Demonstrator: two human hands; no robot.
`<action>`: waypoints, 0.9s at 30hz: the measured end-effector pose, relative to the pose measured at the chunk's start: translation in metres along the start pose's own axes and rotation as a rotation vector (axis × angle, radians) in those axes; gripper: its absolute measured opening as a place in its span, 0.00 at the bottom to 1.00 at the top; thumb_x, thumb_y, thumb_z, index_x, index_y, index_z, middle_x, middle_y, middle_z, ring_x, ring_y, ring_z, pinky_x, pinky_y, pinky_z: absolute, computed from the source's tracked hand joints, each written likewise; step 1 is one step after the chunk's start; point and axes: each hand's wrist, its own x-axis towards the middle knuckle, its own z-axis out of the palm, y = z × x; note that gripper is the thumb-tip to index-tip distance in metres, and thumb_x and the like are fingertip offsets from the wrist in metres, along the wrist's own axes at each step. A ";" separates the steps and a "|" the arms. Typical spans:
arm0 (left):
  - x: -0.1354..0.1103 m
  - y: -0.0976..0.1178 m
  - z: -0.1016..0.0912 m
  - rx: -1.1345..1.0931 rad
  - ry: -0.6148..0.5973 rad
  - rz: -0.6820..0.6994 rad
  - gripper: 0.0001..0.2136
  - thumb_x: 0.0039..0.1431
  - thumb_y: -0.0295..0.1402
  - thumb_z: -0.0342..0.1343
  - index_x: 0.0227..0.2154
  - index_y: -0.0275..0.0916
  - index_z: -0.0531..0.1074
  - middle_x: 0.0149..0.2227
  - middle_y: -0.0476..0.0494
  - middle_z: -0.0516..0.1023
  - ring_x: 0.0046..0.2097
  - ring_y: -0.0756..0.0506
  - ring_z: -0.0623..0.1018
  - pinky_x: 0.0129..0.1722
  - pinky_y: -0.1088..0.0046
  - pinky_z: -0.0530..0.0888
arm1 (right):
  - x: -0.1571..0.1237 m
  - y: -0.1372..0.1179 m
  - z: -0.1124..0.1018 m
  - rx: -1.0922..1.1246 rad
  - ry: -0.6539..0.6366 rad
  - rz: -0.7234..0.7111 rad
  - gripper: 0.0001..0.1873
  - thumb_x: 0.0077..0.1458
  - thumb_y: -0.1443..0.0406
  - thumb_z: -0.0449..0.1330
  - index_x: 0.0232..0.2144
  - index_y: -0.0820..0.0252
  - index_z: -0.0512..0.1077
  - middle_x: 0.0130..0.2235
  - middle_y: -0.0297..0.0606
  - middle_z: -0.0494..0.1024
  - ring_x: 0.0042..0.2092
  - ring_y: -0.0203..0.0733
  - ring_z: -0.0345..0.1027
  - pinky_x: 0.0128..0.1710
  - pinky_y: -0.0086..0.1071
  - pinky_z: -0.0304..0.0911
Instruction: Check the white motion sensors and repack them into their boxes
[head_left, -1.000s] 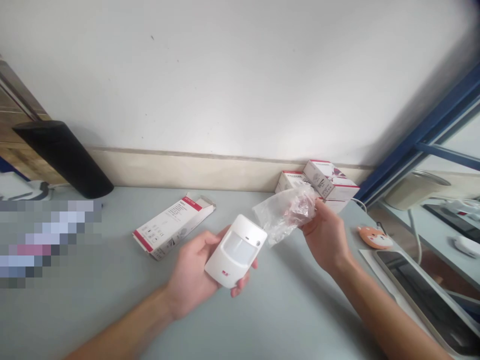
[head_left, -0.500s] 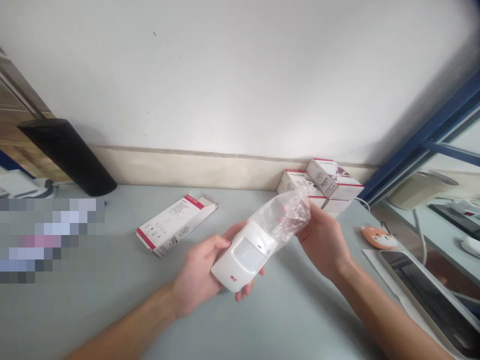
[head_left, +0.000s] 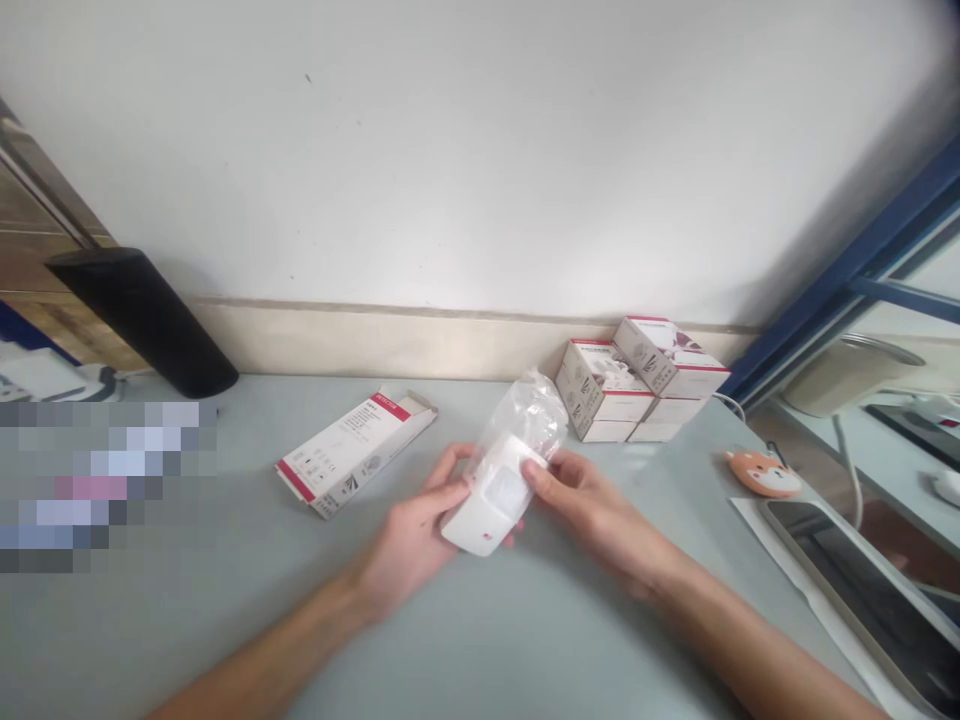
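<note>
Above the middle of the table, a white motion detector (head_left: 491, 510) with a pale window is tilted between both hands. Its upper end sits in a clear plastic bag (head_left: 525, 412), which stands up crumpled beyond it. My left hand (head_left: 420, 530) is closed round the detector's left side, thumb along the edge and some fingertips showing beneath. With the thumb on the front, my right hand (head_left: 592, 510) grips the upper right side of the detector near the bag. The right hand's other fingers are mostly hidden behind it.
Left of the hands lies a detector box (head_left: 352, 450) with an end flap open. Several similar boxes (head_left: 637, 390) are stacked at the back right. A phone-like device (head_left: 847, 600) and an orange animal-faced object (head_left: 765, 473) lie at right; a black cylinder (head_left: 150, 325) leans back left.
My right hand has come down from the top of the bag onto the detector's upper right side. The bag now stands more upright, and the detector has moved slightly up and right.
</note>
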 end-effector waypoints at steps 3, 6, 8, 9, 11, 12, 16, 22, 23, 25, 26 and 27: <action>0.002 0.000 -0.002 0.216 0.094 0.074 0.12 0.70 0.39 0.56 0.53 0.45 0.73 0.54 0.41 0.79 0.56 0.39 0.77 0.57 0.62 0.69 | -0.001 0.004 0.000 -0.073 0.031 0.034 0.23 0.61 0.48 0.67 0.51 0.55 0.78 0.48 0.41 0.84 0.49 0.50 0.77 0.52 0.43 0.70; -0.001 0.001 0.000 0.344 0.153 0.237 0.18 0.66 0.32 0.60 0.57 0.47 0.74 0.64 0.42 0.74 0.66 0.36 0.69 0.65 0.61 0.65 | -0.001 0.003 -0.002 -0.259 0.095 -0.045 0.22 0.60 0.51 0.68 0.53 0.51 0.78 0.51 0.39 0.83 0.52 0.52 0.75 0.53 0.42 0.69; -0.005 0.002 0.003 0.395 0.155 0.344 0.23 0.65 0.30 0.61 0.62 0.48 0.71 0.67 0.43 0.71 0.70 0.35 0.66 0.68 0.61 0.62 | -0.001 0.004 -0.003 -0.364 0.059 -0.094 0.21 0.61 0.51 0.68 0.53 0.49 0.78 0.52 0.38 0.83 0.53 0.53 0.74 0.53 0.43 0.68; -0.006 0.002 0.004 0.430 0.153 0.380 0.24 0.65 0.30 0.61 0.63 0.48 0.70 0.68 0.42 0.70 0.70 0.35 0.65 0.68 0.61 0.62 | -0.001 0.005 -0.004 -0.396 0.019 -0.102 0.21 0.61 0.52 0.68 0.54 0.48 0.77 0.52 0.38 0.82 0.53 0.53 0.74 0.54 0.44 0.68; -0.006 0.001 0.005 0.496 0.160 0.399 0.23 0.65 0.32 0.63 0.63 0.46 0.71 0.65 0.40 0.73 0.68 0.34 0.68 0.67 0.61 0.64 | -0.001 0.009 -0.005 -0.431 -0.070 -0.084 0.23 0.60 0.52 0.69 0.55 0.48 0.76 0.53 0.38 0.82 0.54 0.54 0.74 0.56 0.46 0.67; -0.005 0.000 0.004 0.512 0.172 0.396 0.22 0.64 0.32 0.64 0.61 0.45 0.73 0.63 0.39 0.75 0.66 0.34 0.71 0.64 0.62 0.67 | -0.001 0.011 -0.006 -0.445 -0.103 -0.072 0.24 0.59 0.52 0.69 0.56 0.48 0.75 0.54 0.39 0.81 0.54 0.55 0.73 0.57 0.47 0.67; 0.004 -0.006 -0.006 0.557 0.167 0.345 0.21 0.61 0.31 0.67 0.56 0.43 0.77 0.56 0.38 0.80 0.59 0.34 0.77 0.56 0.65 0.73 | -0.002 0.015 -0.013 -0.529 -0.158 -0.095 0.28 0.57 0.55 0.72 0.58 0.48 0.74 0.58 0.43 0.77 0.57 0.58 0.70 0.58 0.50 0.65; 0.003 -0.003 -0.007 0.794 0.129 0.204 0.17 0.64 0.39 0.65 0.55 0.45 0.77 0.52 0.40 0.83 0.54 0.35 0.79 0.52 0.63 0.73 | 0.001 0.008 -0.018 -0.430 -0.122 -0.057 0.18 0.61 0.53 0.69 0.50 0.51 0.76 0.46 0.38 0.80 0.46 0.48 0.71 0.47 0.39 0.66; 0.001 -0.002 -0.004 0.794 0.138 0.227 0.19 0.63 0.39 0.66 0.56 0.45 0.77 0.53 0.40 0.82 0.55 0.34 0.79 0.54 0.62 0.73 | 0.002 0.007 -0.017 -0.422 -0.134 -0.054 0.15 0.61 0.54 0.68 0.48 0.51 0.77 0.45 0.37 0.81 0.45 0.48 0.71 0.47 0.39 0.66; -0.001 0.001 0.002 0.735 0.165 0.318 0.23 0.59 0.36 0.69 0.57 0.45 0.76 0.56 0.38 0.80 0.57 0.34 0.77 0.57 0.61 0.71 | 0.004 0.007 -0.016 -0.405 -0.148 -0.062 0.15 0.62 0.55 0.68 0.48 0.50 0.78 0.48 0.37 0.81 0.47 0.49 0.72 0.48 0.40 0.66; -0.002 0.002 0.004 0.693 0.186 0.365 0.24 0.58 0.35 0.70 0.57 0.44 0.76 0.57 0.38 0.80 0.58 0.35 0.77 0.58 0.62 0.71 | 0.004 0.007 -0.016 -0.406 -0.154 -0.073 0.16 0.61 0.55 0.68 0.50 0.49 0.78 0.50 0.37 0.81 0.48 0.50 0.73 0.49 0.40 0.67; -0.003 0.003 0.006 0.655 0.209 0.399 0.23 0.57 0.34 0.71 0.56 0.44 0.77 0.56 0.38 0.80 0.58 0.36 0.77 0.59 0.63 0.71 | 0.004 0.008 -0.015 -0.422 -0.168 -0.092 0.18 0.60 0.55 0.69 0.51 0.49 0.77 0.52 0.38 0.80 0.50 0.51 0.73 0.50 0.42 0.67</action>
